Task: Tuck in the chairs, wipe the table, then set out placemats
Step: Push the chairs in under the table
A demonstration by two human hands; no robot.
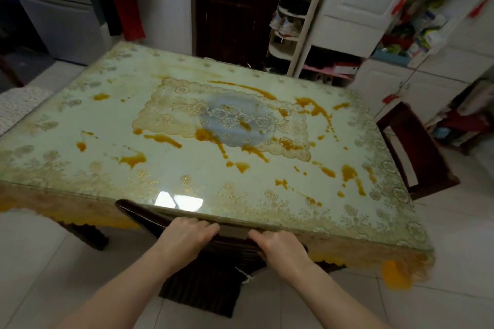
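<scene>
A dark wooden chair [149, 215] stands at the near edge of the table, its top rail pressed against the table's rim and its striped seat cushion below. My left hand [184, 232] and my right hand [280, 246] both grip that top rail, fingers curled over it. The table [107, 120] has a glass top over a lace-patterned cloth, marked with several orange smears. A second dark chair [419, 152] stands at the table's right side, its back close to the edge.
A white shoe rack [296, 13] and a dark door stand behind the table. A grey fridge is at the far left, white cupboards and cluttered shelves at the right. A pale cushioned seat [18, 107] shows at the left edge. Light floor tiles surround the table.
</scene>
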